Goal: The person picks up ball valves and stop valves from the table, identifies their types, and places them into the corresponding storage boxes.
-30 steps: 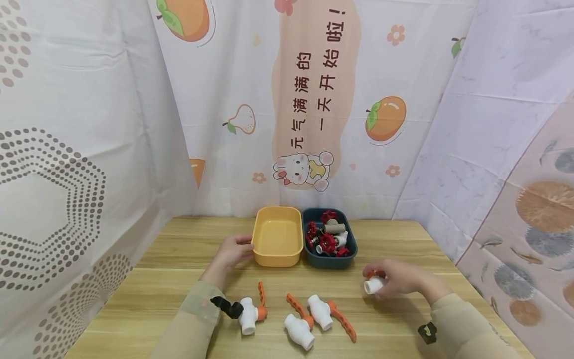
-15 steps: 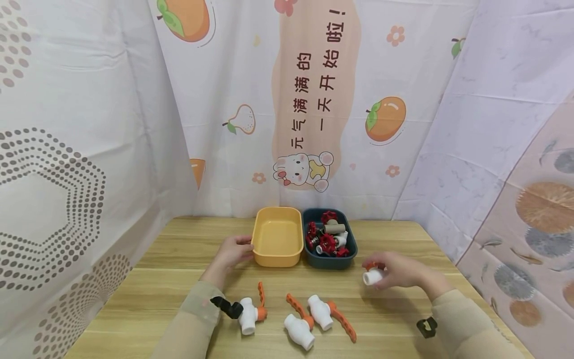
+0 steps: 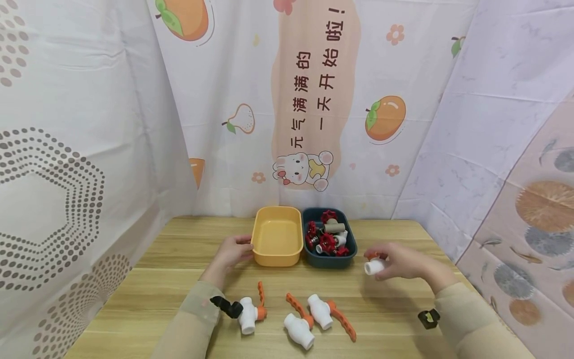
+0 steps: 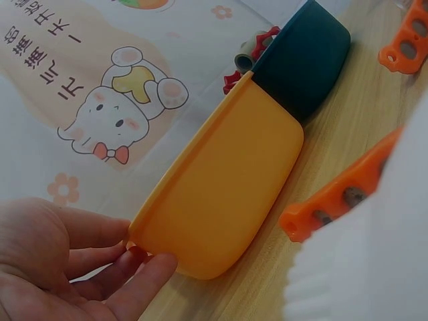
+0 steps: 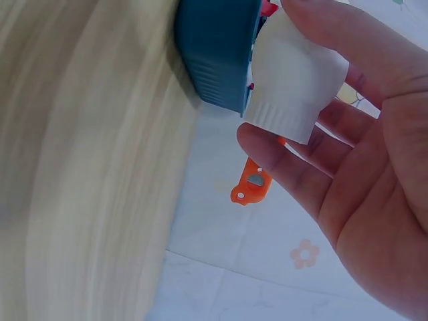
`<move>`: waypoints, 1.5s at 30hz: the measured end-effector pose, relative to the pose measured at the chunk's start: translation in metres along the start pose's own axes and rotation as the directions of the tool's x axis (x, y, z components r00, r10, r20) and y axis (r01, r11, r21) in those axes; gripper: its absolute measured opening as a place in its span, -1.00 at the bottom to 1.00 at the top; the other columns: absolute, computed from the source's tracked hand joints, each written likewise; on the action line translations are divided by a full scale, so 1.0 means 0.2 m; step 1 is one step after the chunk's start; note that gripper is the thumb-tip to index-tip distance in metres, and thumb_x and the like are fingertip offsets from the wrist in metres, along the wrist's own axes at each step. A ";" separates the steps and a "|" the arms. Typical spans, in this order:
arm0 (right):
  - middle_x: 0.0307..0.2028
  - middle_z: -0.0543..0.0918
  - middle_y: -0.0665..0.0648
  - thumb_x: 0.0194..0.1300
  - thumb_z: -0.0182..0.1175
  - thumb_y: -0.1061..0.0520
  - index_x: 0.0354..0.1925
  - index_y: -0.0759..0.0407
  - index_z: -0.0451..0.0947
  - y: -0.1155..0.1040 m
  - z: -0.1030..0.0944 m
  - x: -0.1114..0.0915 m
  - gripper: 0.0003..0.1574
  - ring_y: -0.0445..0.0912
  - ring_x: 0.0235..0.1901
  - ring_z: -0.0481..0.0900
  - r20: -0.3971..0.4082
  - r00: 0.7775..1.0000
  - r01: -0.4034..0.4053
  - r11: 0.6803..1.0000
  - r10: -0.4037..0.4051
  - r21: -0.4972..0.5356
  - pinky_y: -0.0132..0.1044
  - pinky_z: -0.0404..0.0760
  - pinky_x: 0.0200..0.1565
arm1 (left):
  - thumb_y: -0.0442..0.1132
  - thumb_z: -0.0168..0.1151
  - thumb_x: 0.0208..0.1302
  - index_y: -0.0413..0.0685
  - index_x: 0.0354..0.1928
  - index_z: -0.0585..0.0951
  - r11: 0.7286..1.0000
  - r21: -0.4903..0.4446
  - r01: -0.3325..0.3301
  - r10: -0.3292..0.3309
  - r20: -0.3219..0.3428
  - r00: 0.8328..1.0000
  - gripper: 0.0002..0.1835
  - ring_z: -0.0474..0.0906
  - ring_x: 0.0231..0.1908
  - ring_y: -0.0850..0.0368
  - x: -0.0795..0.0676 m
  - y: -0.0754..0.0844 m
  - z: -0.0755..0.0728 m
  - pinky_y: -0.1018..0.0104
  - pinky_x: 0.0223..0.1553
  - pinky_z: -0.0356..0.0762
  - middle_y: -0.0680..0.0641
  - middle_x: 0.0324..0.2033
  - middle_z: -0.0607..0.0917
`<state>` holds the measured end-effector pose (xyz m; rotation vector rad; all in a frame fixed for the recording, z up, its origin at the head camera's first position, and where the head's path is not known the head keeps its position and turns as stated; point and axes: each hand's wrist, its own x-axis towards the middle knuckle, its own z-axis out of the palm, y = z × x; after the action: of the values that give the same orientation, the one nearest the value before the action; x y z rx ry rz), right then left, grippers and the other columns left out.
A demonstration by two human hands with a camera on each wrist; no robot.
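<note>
My right hand (image 3: 401, 262) grips a white plastic ball valve (image 3: 374, 267) with an orange handle, held above the table to the right of the blue bin. In the right wrist view, thumb and fingers lie round its white body (image 5: 294, 73), and the orange handle (image 5: 252, 184) sticks out behind the fingers. The fingertips of my left hand (image 3: 231, 253) touch the outside of a yellow bin (image 3: 277, 261) at its left side; no valve is in that bin. Three similar ball valves lie in front: one at left (image 3: 248, 315), two nearer the middle (image 3: 299, 331).
A dark blue bin (image 3: 331, 263) stands against the yellow one. Inside are red-handled valves (image 3: 328, 243) and grey and white fittings. A printed curtain (image 3: 251, 164) hangs behind the wooden table (image 3: 179, 279); others hang at both sides.
My right hand has lifted the ball valve up off the table and slightly farther back. The left hand stays at the yellow bin; the other valves have not moved.
</note>
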<state>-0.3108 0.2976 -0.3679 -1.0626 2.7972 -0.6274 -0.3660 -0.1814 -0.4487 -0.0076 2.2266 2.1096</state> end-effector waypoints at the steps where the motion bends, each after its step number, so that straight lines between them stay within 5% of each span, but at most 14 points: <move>1: -0.01 0.68 -0.01 0.08 0.57 0.05 0.10 0.11 0.64 0.00 -0.01 0.00 -0.39 -0.06 -0.08 0.59 0.000 1.000 -0.002 1.000 0.002 0.001 -0.10 0.64 -0.06 | -0.52 0.15 0.41 -0.48 0.33 0.42 1.000 0.003 0.000 0.000 0.001 1.000 -0.53 0.62 0.07 -0.27 0.00 0.00 0.00 -0.09 0.14 0.61 -0.44 0.18 0.53; 10: -0.04 0.66 -0.06 0.09 0.57 0.05 0.09 0.07 0.63 0.00 -0.05 0.01 -0.41 -0.07 -0.11 0.57 -0.021 1.000 0.009 1.000 -0.009 0.000 0.05 0.66 -0.08 | -0.52 0.14 0.41 -0.45 0.33 0.44 1.000 -0.007 0.003 -0.003 -0.002 1.000 -0.54 0.63 0.07 -0.27 0.02 -0.01 0.00 -0.07 0.13 0.63 -0.42 0.17 0.55; 23: -0.01 0.67 -0.03 0.10 0.56 0.00 0.11 0.09 0.62 0.00 -0.05 0.04 -0.38 -0.07 -0.09 0.57 -0.022 1.000 -0.002 1.000 0.002 -0.013 0.01 0.65 -0.06 | -0.52 0.15 0.40 -0.46 0.33 0.44 1.000 -0.008 0.006 -0.006 0.002 1.000 -0.53 0.62 0.08 -0.28 0.02 0.00 0.00 -0.07 0.11 0.64 -0.44 0.19 0.54; 45: 0.02 0.69 0.11 0.13 0.55 0.05 0.14 0.11 0.63 -0.05 -0.05 0.22 -0.39 0.03 -0.04 0.61 -0.098 0.995 0.001 1.000 0.000 0.016 -0.03 0.63 -0.03 | -0.52 0.14 0.40 -0.50 0.33 0.42 1.000 0.000 -0.011 0.011 0.005 1.000 -0.53 0.64 0.05 -0.26 0.00 0.00 0.00 -0.13 0.15 0.59 -0.45 0.18 0.53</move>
<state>-0.3396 0.2644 -0.3523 -1.0575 2.8693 -0.7195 -0.3667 -0.1819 -0.4490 0.0096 2.2287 2.1130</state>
